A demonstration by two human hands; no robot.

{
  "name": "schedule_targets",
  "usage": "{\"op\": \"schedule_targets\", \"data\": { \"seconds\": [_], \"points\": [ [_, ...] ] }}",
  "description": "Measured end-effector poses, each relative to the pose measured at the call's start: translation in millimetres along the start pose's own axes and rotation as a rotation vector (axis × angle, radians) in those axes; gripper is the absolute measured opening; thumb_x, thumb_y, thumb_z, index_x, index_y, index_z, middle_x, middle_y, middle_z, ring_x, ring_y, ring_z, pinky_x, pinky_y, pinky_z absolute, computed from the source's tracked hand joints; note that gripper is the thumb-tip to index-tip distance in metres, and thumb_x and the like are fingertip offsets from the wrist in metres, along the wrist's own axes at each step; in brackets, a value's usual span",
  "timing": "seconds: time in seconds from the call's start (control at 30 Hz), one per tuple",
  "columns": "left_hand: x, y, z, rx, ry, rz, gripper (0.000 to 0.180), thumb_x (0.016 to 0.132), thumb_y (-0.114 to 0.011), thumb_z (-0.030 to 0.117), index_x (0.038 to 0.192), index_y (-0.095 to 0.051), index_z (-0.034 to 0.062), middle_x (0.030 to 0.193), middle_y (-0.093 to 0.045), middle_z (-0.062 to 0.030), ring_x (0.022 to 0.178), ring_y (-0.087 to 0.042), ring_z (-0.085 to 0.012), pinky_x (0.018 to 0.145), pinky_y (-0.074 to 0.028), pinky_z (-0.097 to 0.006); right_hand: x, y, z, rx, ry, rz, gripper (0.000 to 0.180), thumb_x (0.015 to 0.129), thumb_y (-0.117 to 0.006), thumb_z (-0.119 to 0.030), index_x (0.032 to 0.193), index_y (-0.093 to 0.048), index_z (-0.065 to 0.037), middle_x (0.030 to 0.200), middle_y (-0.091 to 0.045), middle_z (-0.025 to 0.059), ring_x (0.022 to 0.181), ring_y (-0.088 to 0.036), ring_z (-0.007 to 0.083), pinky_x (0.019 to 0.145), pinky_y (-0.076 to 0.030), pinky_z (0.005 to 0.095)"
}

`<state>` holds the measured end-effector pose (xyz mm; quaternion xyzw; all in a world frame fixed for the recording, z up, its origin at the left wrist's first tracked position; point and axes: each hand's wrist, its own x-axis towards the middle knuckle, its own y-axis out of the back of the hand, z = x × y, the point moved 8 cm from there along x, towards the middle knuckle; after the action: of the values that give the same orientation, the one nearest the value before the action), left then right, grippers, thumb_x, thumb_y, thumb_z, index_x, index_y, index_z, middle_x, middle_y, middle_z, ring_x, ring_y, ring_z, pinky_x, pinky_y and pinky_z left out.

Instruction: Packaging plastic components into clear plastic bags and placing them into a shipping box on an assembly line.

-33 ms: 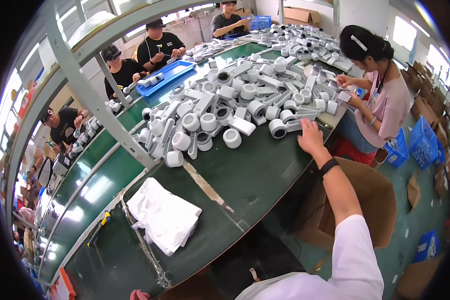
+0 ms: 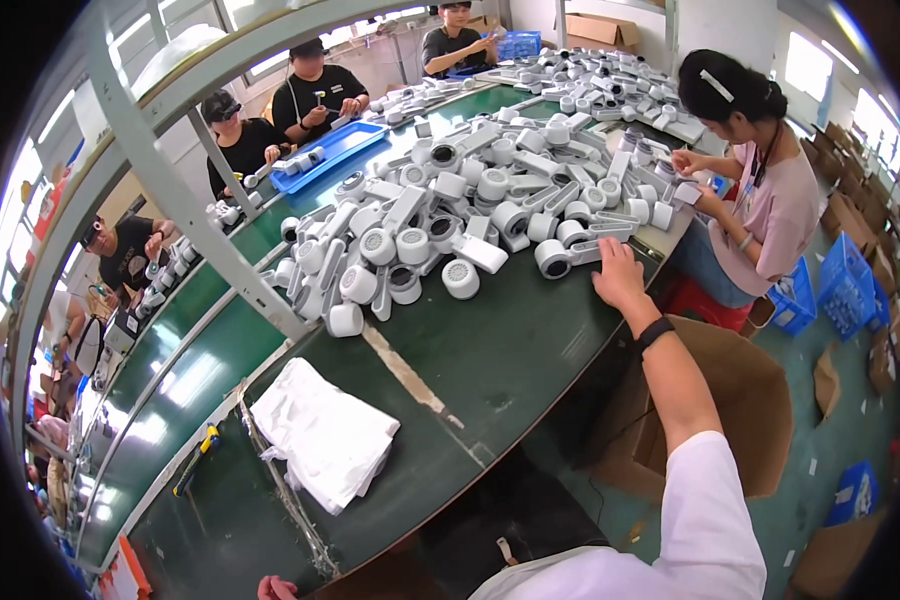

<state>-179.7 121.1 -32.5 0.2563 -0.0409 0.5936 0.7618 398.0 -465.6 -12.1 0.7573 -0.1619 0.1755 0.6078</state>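
My right hand (image 2: pixel 622 278), with a dark band on its wrist, is at the near right edge of a large heap of white-and-grey devices (image 2: pixel 450 205). Each has a round cylindrical head, and many have a flat handle. The fingers are closed over the handle end of one device (image 2: pixel 553 260), which lies on the green table with its dark round opening facing me. Only part of my left hand (image 2: pixel 276 588) shows at the bottom edge, below the table edge; its fingers are mostly cut off. A stack of white plastic bags (image 2: pixel 325 435) lies on the table to the left.
A yellow-and-black tool (image 2: pixel 198 458) lies left of the bags. A grey metal post (image 2: pixel 185 190) rises beyond the table's far edge. An open cardboard box (image 2: pixel 740 400) stands beneath my right arm. A co-worker in pink (image 2: pixel 770 200) sits at right; several others work across the table.
The view has shifted very slightly. Both hands and the devices stay where they were.
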Motion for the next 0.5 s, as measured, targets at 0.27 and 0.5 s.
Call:
{"op": "schedule_targets", "data": {
  "seconds": [0.27,0.5],
  "points": [
    [13.6,-25.2,9.5,0.152,-0.06,0.034,0.023,0.089,-0.068,0.018,0.096,-0.067,-0.0042,0.077,-0.066,-0.0123,0.069,-0.06,-0.0204,0.067,-0.051,-0.033,1.5,28.4,-31.8,0.379,0.17,-0.157,0.038,0.077,-0.073,-0.023,0.11,-0.061,-0.009,0.103,-0.062,0.0193,0.095,-0.06,0.0406,0.083,-0.049,0.0442],
    [24.0,-25.9,-35.5,0.05,0.155,-0.031,0.02,0.096,-0.059,0.022,0.107,-0.063,0.0056,0.088,-0.062,0.0011,0.071,-0.053,-0.0047,0.056,-0.035,-0.019,60.2,85.5,-67.8,0.769,-0.156,0.049,0.046,0.082,-0.073,-0.027,0.113,-0.056,0.002,0.091,-0.069,0.0174,0.079,-0.068,0.0297,0.067,-0.053,0.0414]
  ]
}}
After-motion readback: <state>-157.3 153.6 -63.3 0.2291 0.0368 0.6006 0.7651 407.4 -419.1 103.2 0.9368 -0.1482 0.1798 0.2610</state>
